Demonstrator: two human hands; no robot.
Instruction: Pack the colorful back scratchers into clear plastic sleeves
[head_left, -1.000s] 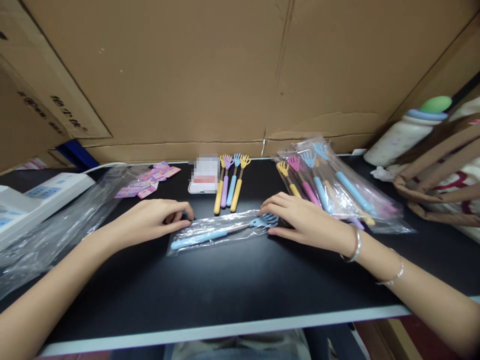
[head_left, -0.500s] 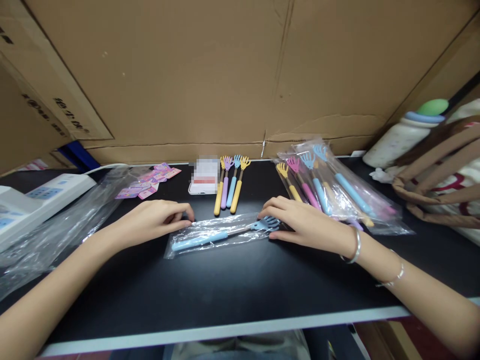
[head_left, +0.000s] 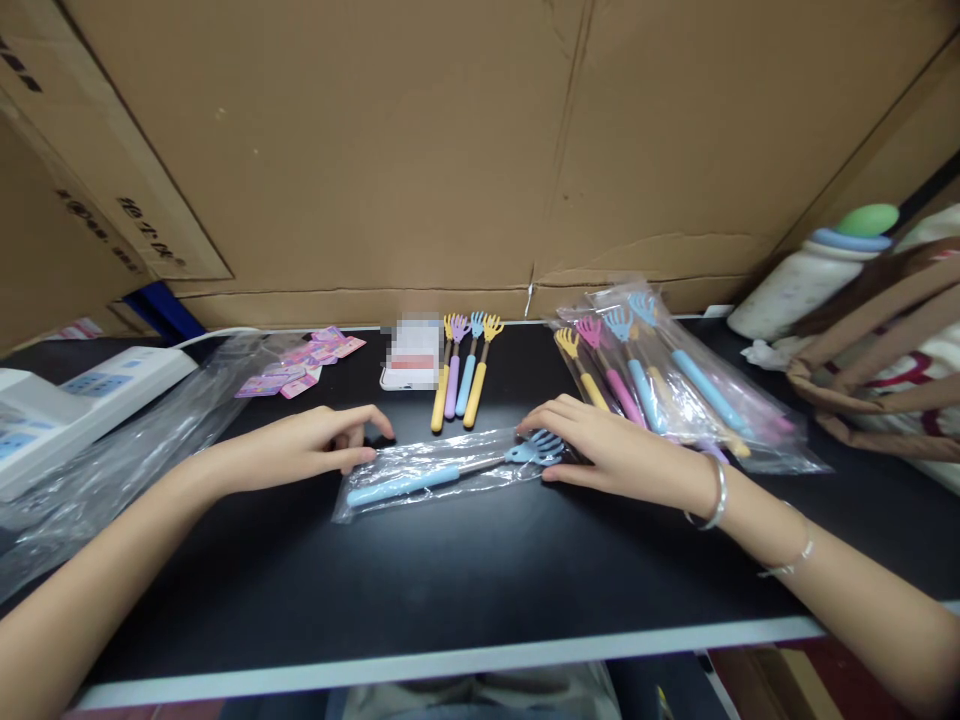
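Note:
A blue back scratcher (head_left: 420, 481) lies in a clear plastic bag (head_left: 450, 462) on the black table (head_left: 450, 580). My left hand (head_left: 311, 445) rests at the bag's left end, thumb touching its edge and fingers spread slightly. My right hand (head_left: 615, 440) lies flat over the bag's right end, next to the scratcher's claw head. Neither hand lifts the bag off the table.
Several unbagged scratchers (head_left: 461, 365) lie behind the bag beside a white card (head_left: 411, 355). A pile of bagged scratchers (head_left: 660, 375) sits at right. Pink stickers (head_left: 300, 362), empty clear bags (head_left: 127, 440) and a power strip (head_left: 67, 400) are at left. A bottle (head_left: 810, 270) and a handbag (head_left: 885, 350) stand far right, with a cardboard wall (head_left: 450, 150) behind.
My left index finger has lifted and stretched out a little. The bag and my right hand stay nearly where they were.

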